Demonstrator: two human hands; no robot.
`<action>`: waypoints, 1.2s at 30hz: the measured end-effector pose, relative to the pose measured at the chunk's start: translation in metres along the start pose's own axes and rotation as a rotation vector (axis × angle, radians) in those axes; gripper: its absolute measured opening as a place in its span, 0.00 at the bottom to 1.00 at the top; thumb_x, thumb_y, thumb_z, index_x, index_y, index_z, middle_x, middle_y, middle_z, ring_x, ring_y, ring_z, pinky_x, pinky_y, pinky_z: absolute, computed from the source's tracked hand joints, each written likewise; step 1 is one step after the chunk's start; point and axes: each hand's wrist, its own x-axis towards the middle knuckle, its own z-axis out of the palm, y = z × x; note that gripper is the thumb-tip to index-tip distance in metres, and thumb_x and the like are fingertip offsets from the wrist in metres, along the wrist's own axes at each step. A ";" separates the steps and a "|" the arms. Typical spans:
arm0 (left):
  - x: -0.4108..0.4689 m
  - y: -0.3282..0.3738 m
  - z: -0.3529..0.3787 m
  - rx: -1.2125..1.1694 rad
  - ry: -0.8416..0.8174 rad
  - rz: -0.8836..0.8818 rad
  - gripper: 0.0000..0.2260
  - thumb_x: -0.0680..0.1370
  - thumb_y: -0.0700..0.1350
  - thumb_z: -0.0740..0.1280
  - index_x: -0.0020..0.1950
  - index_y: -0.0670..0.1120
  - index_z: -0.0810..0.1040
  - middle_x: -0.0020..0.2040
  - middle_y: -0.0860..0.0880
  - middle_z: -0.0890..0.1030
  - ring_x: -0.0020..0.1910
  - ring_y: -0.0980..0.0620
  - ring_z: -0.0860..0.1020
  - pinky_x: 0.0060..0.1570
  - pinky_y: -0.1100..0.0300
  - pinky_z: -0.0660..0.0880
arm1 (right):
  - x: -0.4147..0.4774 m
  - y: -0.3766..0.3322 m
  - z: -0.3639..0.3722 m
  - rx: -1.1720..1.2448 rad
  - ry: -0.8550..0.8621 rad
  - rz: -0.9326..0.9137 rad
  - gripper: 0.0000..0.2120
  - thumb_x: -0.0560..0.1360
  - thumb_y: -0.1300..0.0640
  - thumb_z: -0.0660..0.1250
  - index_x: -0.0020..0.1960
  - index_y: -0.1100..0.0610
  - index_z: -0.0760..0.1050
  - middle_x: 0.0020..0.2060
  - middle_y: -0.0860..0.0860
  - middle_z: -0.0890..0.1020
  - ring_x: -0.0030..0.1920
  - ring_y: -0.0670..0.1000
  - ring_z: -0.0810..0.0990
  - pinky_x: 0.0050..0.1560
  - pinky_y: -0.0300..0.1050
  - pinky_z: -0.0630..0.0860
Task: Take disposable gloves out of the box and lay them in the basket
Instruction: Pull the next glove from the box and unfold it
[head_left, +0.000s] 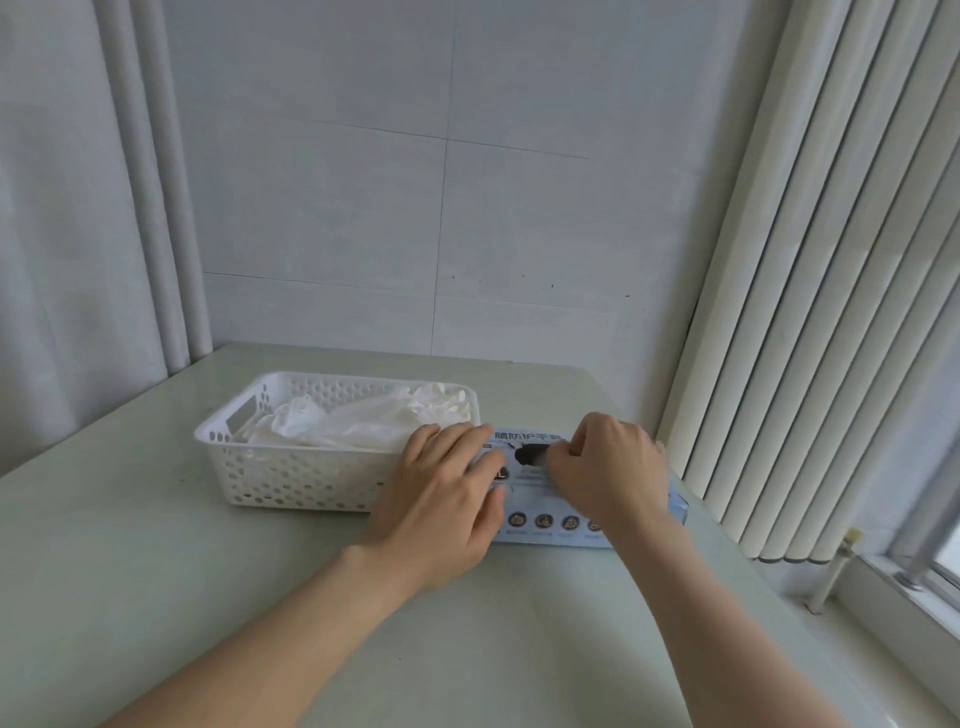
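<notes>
Our left hand (441, 499) lies flat, fingers spread and straight, pressing down on the left part of the pale blue cardboard glove box (550, 525). Our right hand (608, 467) is curled at the right edge of the dark oval opening (525, 454) in the box top. Its fingertips are bunched together, pinching what looks like a pale sliver of the next glove (544, 455); the fingers hide most of it, so we judge this rather than see it plainly.

The step in hand is drawing that glove out. To do it well we should hold the box down firmly with the flat hand so it does not lift or slide on the pale green table (208, 597). We should pull slowly and straight up through the opening, since thin gloves cling and a quick tug may drag out several.

The glove sits right at the pinch, barely clear of the opening, between our two hands. The white perforated plastic basket (291, 499) stands just to the left, touching or nearly touching the box. It holds a loose heap of white disposable gloves (374, 421), so the carry across is short.
</notes>
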 end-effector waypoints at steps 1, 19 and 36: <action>0.000 0.002 0.002 0.017 -0.010 0.001 0.16 0.83 0.52 0.60 0.61 0.46 0.82 0.71 0.43 0.78 0.70 0.43 0.74 0.71 0.44 0.68 | -0.002 0.002 0.000 -0.011 0.001 0.017 0.11 0.74 0.51 0.62 0.39 0.58 0.75 0.30 0.51 0.81 0.36 0.55 0.78 0.48 0.49 0.69; -0.008 0.012 0.007 0.182 -0.109 0.101 0.22 0.84 0.55 0.57 0.74 0.48 0.74 0.71 0.49 0.77 0.80 0.42 0.64 0.78 0.34 0.56 | -0.010 -0.007 0.008 0.593 0.300 -0.228 0.09 0.82 0.64 0.64 0.54 0.54 0.81 0.44 0.47 0.82 0.43 0.42 0.79 0.41 0.29 0.71; 0.009 0.011 -0.016 -0.454 0.210 -0.178 0.25 0.79 0.59 0.71 0.70 0.46 0.76 0.66 0.56 0.77 0.72 0.54 0.70 0.71 0.56 0.67 | -0.025 -0.029 -0.028 1.206 0.189 -0.089 0.08 0.78 0.66 0.72 0.52 0.57 0.88 0.40 0.49 0.89 0.42 0.51 0.88 0.41 0.51 0.85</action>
